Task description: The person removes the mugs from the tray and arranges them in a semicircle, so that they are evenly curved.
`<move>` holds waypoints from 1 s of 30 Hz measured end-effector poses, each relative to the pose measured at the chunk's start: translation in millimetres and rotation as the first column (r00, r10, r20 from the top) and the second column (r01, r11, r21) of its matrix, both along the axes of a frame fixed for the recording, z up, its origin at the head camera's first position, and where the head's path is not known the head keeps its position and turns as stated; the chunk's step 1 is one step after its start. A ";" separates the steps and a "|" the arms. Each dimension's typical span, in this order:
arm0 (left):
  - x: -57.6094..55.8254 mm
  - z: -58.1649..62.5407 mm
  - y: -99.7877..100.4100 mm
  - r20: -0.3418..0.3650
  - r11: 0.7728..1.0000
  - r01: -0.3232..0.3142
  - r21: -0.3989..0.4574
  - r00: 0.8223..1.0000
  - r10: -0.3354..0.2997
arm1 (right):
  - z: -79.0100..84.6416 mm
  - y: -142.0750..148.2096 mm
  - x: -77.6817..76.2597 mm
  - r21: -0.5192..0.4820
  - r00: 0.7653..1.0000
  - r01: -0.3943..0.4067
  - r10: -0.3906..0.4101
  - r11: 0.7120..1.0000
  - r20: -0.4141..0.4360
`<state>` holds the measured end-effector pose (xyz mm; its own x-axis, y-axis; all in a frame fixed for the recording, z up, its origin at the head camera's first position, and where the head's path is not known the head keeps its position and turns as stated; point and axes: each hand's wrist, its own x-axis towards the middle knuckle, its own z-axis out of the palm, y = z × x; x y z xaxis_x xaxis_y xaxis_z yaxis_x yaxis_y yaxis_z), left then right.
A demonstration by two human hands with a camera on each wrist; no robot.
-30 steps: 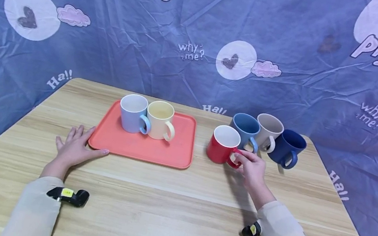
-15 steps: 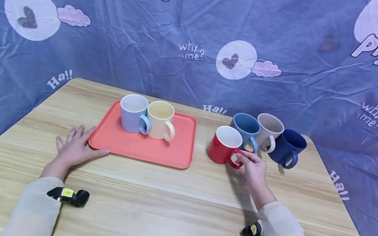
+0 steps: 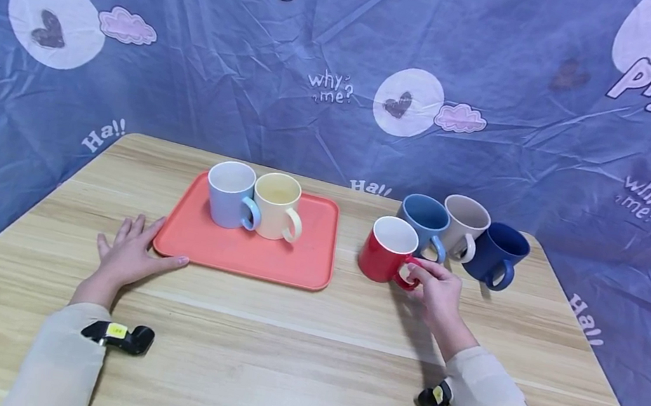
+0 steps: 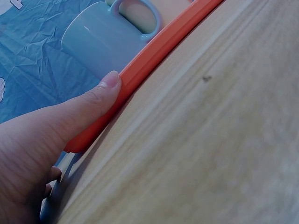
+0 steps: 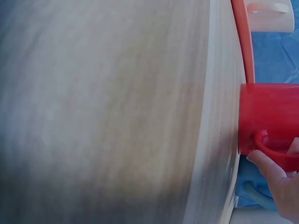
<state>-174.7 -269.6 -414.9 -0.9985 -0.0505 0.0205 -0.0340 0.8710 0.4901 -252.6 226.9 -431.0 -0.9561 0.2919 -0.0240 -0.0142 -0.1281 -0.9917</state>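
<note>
With its thumb and fingers, my right hand (image 3: 437,295) pinches the handle of a red mug (image 3: 382,258) that stands upright right of the tray. In the right wrist view the red mug (image 5: 273,112) shows its handle between thumb and fingers. My left hand (image 3: 128,257) lies spread at the near left corner of an orange-red tray (image 3: 240,255), its thumb on the rim, as the left wrist view also shows. On the tray a light blue mug (image 3: 229,198) and a cream mug (image 3: 273,209) stand side by side, handles to the right.
Behind and right of the red mug stand a medium blue mug (image 3: 422,217), a beige-grey mug (image 3: 463,221) and a dark blue mug (image 3: 495,251), close together. A blue printed cloth (image 3: 351,44) hangs behind the wooden table (image 3: 274,365).
The red mug has shifted very slightly to the right in my right hand's pinch. My left hand stays at the tray corner, and the other mugs have not moved.
</note>
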 end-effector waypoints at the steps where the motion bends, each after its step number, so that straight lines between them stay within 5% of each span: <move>1: 0.0 -0.1 -0.1 -0.001 1.000 0.000 0.000 1.000 0.000 | -0.5 0.3 -0.6 -0.001 1.000 0.000 0.000 1.000 -0.002; 20: 0.5 1.7 0.1 0.004 1.000 -0.003 0.008 1.000 0.003 | 3.9 -0.6 4.0 -0.063 0.998 -0.047 0.049 0.997 0.028; 30: 0.2 2.6 0.6 0.005 1.000 -0.002 0.009 1.000 0.001 | 6.4 9.9 0.2 0.094 0.987 -0.151 0.145 0.984 0.066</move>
<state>-174.4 -269.0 -412.3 -0.9985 -0.0522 0.0154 -0.0376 0.8666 0.4976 -252.4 236.8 -424.6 -0.9867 0.1510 -0.0598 0.0564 -0.0262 -0.9981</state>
